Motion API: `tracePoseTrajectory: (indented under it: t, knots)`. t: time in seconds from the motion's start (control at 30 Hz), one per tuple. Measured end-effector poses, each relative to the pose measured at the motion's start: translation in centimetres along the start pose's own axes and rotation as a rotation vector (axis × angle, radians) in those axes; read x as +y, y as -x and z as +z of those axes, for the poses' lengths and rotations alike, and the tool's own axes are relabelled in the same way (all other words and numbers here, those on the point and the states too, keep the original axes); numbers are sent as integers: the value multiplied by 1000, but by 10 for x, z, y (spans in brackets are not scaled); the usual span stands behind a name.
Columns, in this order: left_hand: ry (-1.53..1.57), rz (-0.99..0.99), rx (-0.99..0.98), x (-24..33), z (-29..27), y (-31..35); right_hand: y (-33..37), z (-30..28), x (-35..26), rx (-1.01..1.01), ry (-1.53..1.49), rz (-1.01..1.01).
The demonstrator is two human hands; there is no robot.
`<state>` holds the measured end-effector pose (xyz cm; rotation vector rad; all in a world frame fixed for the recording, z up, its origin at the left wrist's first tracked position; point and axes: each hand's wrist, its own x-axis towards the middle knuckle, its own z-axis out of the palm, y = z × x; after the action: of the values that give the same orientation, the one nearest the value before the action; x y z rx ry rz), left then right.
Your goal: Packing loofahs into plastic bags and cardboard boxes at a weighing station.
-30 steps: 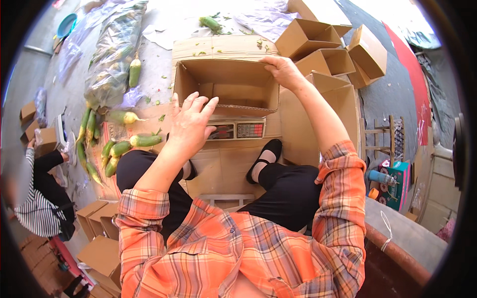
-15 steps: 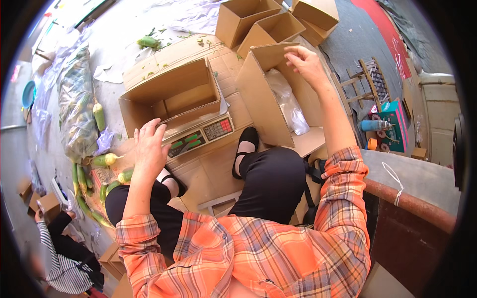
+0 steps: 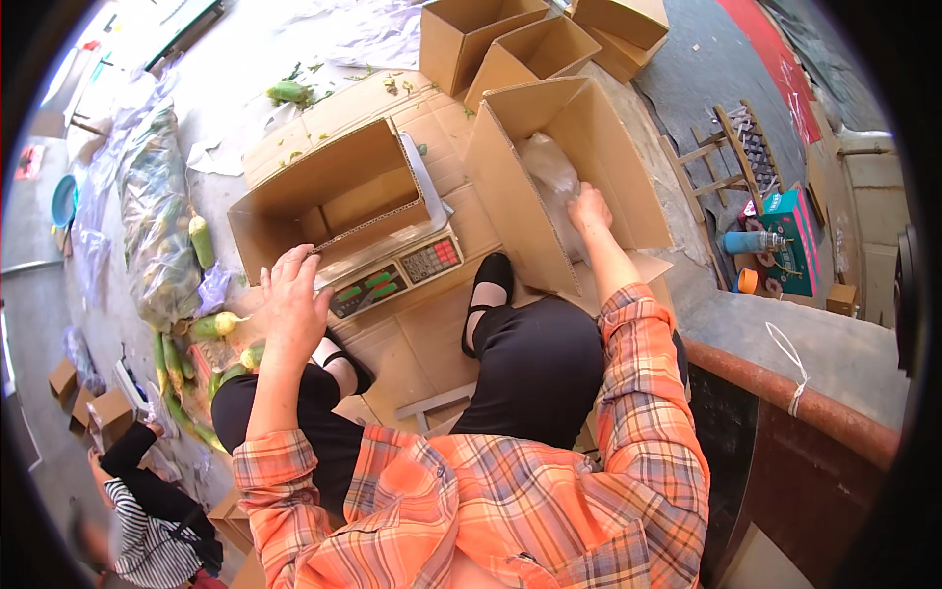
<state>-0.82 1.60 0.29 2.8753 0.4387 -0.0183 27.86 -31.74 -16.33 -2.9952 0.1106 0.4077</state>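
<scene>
A cardboard box (image 3: pixel 324 228), its top open, stands on a digital scale (image 3: pixel 397 273) with green displays and a red-and-grey keypad. My left hand (image 3: pixel 294 297) is at the box's near side, palm down, its fingers stretched and nothing in them; whether the fingertips touch the box I cannot tell. A second open box (image 3: pixel 518 196) stands to the right and holds clear plastic bags (image 3: pixel 551 169). Inside that box, my right hand (image 3: pixel 592 210) has its fingers curled at the edge of the plastic, closed on it; the fingertips are partly hidden.
Long green-white radishes (image 3: pixel 201 239) lie at left beside a filled clear sack (image 3: pixel 157 226). More open boxes (image 3: pixel 481 44) stand at the back. On the right are a small wooden stool (image 3: pixel 741 157) and a blue bottle (image 3: pixel 751 241). A co-worker in a striped top (image 3: pixel 147 530) bends at lower left.
My right hand has come down from above the right box's far rim into the box, onto the plastic bags. My left hand has barely moved. The co-worker has shifted slightly.
</scene>
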Motion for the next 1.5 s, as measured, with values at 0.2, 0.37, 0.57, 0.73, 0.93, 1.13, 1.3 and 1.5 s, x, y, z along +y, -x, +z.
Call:
tracePoseTrajectory:
  t: [0.2, 0.37, 0.57, 0.73, 0.93, 1.13, 1.3, 1.5]
  knots:
    - [-11, -3, 4, -2, 2, 2, -33, -16, 21, 86, -368, -15]
    - [-2, -2, 3, 1, -3, 3, -41, -88, 27, 57, -825, -267]
    - [117, 40, 80, 9, -10, -3, 9, -172, 14, 177, -949, -445]
    - [541, 99, 138, 17, -25, -7, 70, -228, -36, 12, -1278, -478]
    - [1541, -43, -234, 26, -20, -11, 163, -226, -115, -401, -1120, -928]
    - [1963, -145, -267, 43, -23, -10, 228, -158, -168, -393, -455, -1471]
    - [1937, -357, 124, 27, -17, -19, 214, -168, -160, -185, -422, -1669]
    - [1928, -473, 236, 19, -33, -18, 174, -191, -148, -347, -369, -965]
